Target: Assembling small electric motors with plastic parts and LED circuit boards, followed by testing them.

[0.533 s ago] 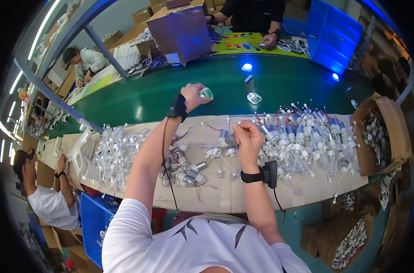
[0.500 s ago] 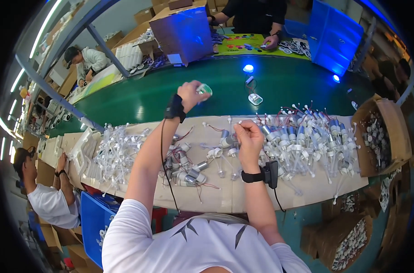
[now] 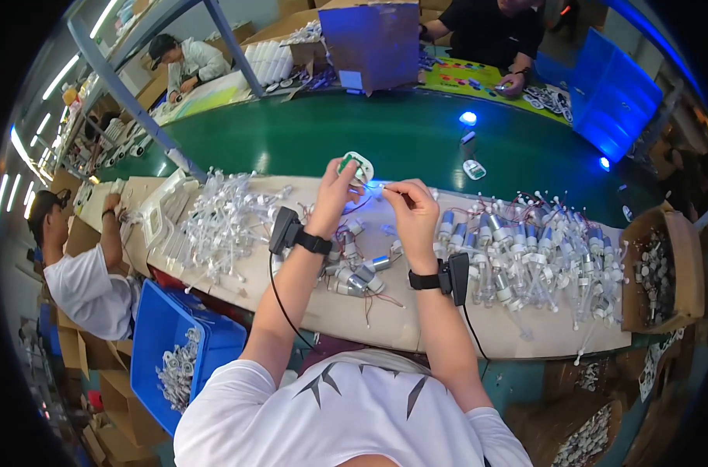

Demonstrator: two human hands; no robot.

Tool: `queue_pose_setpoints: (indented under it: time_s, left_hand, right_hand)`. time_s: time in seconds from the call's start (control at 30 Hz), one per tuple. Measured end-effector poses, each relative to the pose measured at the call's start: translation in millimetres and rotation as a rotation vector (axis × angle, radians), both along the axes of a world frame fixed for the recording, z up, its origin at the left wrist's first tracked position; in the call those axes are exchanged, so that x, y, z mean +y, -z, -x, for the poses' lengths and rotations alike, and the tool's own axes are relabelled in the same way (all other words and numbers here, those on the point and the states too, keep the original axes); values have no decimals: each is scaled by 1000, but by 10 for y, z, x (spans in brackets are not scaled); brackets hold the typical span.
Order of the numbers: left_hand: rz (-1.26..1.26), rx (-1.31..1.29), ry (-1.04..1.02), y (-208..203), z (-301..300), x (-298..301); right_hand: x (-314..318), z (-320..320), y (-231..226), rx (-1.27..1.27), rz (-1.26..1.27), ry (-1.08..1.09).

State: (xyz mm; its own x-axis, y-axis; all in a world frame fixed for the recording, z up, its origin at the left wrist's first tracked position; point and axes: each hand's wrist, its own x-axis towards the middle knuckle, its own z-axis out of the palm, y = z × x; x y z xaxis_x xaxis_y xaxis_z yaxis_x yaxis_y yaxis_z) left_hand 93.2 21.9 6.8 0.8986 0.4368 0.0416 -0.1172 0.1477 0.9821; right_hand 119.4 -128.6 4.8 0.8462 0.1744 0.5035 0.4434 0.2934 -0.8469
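My left hand [image 3: 335, 196] is closed on a white oval housing with a green circuit board [image 3: 359, 166], held up over the table's far edge. My right hand [image 3: 413, 212] is just to the right of it. Its thumb and finger pinch a small white tip [image 3: 382, 186] beside the housing; thin wires seem to run between the two. A bluish glow falls below the housing. Under my hands lie several small silver-and-white motors [image 3: 357, 279] with red wires.
Clear plastic tubes with white ends [image 3: 223, 222] lie heaped on the left; motors with tubes [image 3: 517, 249] cover the right. Beyond runs a green conveyor belt [image 3: 307, 132] carrying a lit blue lamp [image 3: 468, 118]. A cardboard box [image 3: 685, 265] and a blue bin [image 3: 214, 342] flank me. Other people work nearby.
My left hand has brought the circuit-board housing from over the belt back toward my right hand. The two hands are now close together, and a bluish glow shows between them. The view has shifted.
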Motion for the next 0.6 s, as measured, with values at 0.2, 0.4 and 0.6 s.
queue_pose_setpoints:
  time_s: [0.2,0.4,0.6]
  left_hand:
    - [238,-14,34,129,429,-275]
    - [120,-73,-23,315,635,-289]
    - [168,-84,-17,377,767,-326]
  right_hand:
    - [192,162,204,-63,50,-40]
    - [184,317,249,-122,276,-17]
    - [199,366,286,-253,365,35]
